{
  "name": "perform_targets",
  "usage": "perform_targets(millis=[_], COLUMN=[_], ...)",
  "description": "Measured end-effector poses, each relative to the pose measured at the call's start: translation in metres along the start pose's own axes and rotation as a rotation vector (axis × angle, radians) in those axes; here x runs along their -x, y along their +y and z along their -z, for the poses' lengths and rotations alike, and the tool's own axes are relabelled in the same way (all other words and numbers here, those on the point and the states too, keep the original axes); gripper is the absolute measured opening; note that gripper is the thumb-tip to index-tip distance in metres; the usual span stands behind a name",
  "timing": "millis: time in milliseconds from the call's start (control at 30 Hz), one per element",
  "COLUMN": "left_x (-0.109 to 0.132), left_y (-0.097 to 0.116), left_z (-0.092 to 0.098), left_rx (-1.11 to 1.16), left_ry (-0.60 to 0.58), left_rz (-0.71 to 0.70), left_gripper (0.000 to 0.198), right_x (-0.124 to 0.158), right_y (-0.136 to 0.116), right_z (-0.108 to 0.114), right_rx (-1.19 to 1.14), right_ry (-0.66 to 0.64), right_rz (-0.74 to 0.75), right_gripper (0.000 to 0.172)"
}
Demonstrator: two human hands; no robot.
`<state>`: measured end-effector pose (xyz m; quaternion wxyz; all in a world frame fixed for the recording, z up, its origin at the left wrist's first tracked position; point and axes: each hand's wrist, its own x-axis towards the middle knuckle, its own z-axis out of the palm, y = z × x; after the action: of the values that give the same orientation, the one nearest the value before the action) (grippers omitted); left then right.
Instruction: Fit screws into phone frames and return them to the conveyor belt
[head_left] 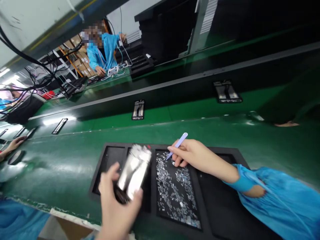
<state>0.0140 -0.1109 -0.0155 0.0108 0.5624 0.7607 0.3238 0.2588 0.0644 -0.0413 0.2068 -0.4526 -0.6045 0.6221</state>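
My left hand [117, 203] grips a shiny silver phone frame [133, 173], blurred by motion, over the left part of a black tray [222, 206]. My right hand [192, 155] pinches lilac tweezers [178, 145]. Their tip points down into the tray's middle compartment, which holds several tiny silver parts [175, 190]. A blue sleeve [277, 193] covers my right forearm.
The tray lies on a green conveyor belt [62, 166]. Further phone frames [138, 110] [227, 91] lie on the belt beyond. A person in a blue coat [103, 50] works at the far side, and another person's hand [13, 145] rests at the left edge.
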Motion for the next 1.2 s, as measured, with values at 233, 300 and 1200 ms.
perform_targets(millis=[233, 300, 1200], left_x=[0.083, 0.083, -0.019], left_y=[0.024, 0.018, 0.005], left_z=[-0.030, -0.032, -0.036], left_rx=[-0.239, -0.279, -0.045], left_ry=[0.053, 0.028, -0.561], left_rz=[-0.053, -0.067, -1.150], left_gripper=[0.096, 0.096, 0.050], right_x=[0.003, 0.003, 0.013], right_y=[-0.003, -0.005, -0.039], right_z=[0.004, 0.007, 0.001], right_rx=[-0.007, -0.013, 0.312], right_ry=[-0.010, -0.018, 0.262], right_rz=[-0.019, -0.031, 0.171], right_gripper=[0.047, 0.046, 0.046])
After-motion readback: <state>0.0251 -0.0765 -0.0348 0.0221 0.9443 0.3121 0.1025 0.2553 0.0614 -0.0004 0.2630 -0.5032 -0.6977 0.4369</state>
